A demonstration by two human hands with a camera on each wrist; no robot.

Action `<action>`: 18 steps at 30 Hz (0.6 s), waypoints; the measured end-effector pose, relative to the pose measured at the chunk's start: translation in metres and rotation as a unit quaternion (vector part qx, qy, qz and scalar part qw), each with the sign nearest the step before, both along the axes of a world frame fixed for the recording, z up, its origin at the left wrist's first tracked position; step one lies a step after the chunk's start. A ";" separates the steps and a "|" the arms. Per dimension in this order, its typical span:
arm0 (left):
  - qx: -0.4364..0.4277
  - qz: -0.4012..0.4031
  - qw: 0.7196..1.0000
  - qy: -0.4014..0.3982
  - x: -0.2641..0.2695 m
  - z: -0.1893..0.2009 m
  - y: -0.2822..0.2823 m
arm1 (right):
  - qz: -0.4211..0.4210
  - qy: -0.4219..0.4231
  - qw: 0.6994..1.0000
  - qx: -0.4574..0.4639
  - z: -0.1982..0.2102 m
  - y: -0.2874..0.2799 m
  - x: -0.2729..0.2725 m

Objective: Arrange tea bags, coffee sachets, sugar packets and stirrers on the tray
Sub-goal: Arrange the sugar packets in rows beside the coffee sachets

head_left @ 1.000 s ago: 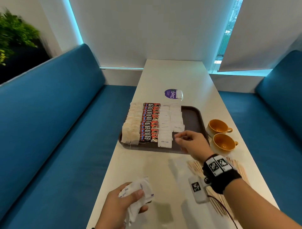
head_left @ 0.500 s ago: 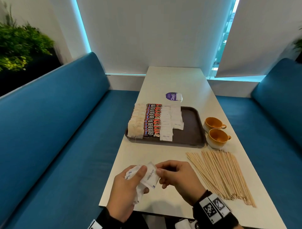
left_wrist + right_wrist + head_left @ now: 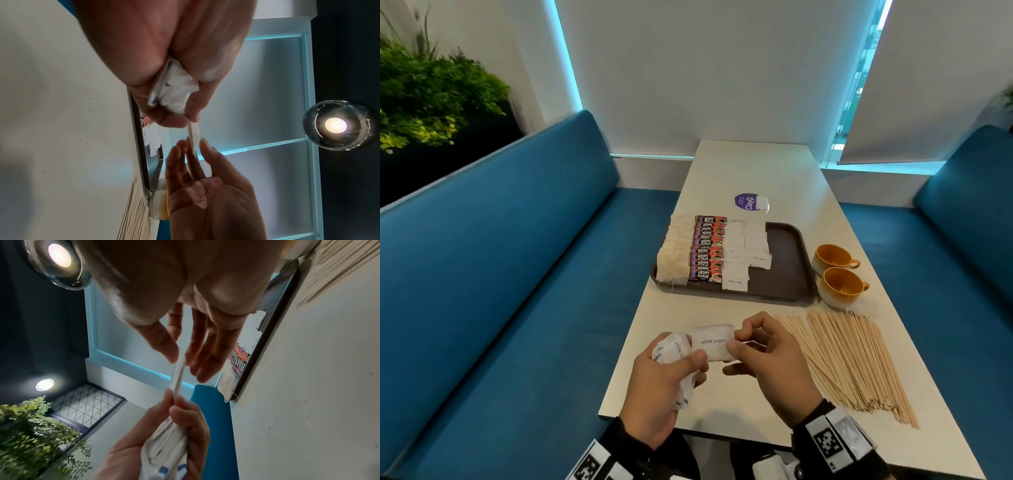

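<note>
A flat, papery white sugar packet [image 3: 713, 342] is held above the near end of the pale surface [image 3: 763, 171], pinched between thumb and fingers of the right hand [image 3: 767, 356]. The left hand [image 3: 664, 383] grips a crumpled bundle of sugar packets [image 3: 671, 349], its thumb pressing the packet's left edge. The wrist views show the packet edge-on, thin. Farther off, the brown tray [image 3: 784, 260] carries rows of tea bags [image 3: 674, 253], glossy coffee sachets [image 3: 707, 250] and sugar packets. Wooden stirrers [image 3: 849, 363] fan out at the right.
</note>
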State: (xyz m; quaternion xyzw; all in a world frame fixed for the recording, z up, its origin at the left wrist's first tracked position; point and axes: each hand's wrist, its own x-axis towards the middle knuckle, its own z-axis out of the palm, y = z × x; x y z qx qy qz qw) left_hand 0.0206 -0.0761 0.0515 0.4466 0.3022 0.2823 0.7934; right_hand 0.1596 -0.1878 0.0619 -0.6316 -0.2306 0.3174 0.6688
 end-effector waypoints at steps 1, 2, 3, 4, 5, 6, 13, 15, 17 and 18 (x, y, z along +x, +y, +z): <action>0.005 -0.006 1.000 -0.001 0.000 0.001 0.000 | 0.010 -0.020 1.000 0.001 0.001 -0.001 -0.001; 0.009 -0.011 1.000 0.000 0.000 0.003 0.001 | 0.021 -0.040 0.999 -0.005 0.002 -0.002 -0.001; 0.009 -0.015 1.000 0.002 0.000 0.004 0.001 | 0.028 -0.054 0.998 -0.013 0.003 -0.002 -0.002; 0.009 -0.019 1.000 0.005 0.000 0.005 0.001 | 0.032 -0.063 0.997 -0.020 0.003 -0.003 -0.003; 0.011 -0.023 1.000 0.011 0.000 0.005 0.001 | 0.035 -0.068 0.997 -0.027 0.004 -0.004 -0.003; 0.018 -0.025 0.999 0.022 0.001 0.006 0.001 | 0.037 -0.074 0.996 -0.032 0.004 -0.005 -0.003; 0.021 -0.013 0.999 0.039 0.004 0.007 0.001 | 0.048 -0.093 0.994 -0.039 0.008 -0.005 -0.002; -0.011 -0.010 1.000 0.024 0.005 0.007 0.001 | 0.040 -0.082 0.995 -0.033 0.008 -0.004 -0.001; -0.027 -0.013 0.999 0.018 0.005 0.008 0.003 | 0.027 -0.067 0.997 -0.021 0.008 -0.004 0.001; -0.024 -0.020 0.999 0.018 0.005 0.008 0.003 | 0.019 -0.059 0.998 -0.014 0.008 -0.005 0.003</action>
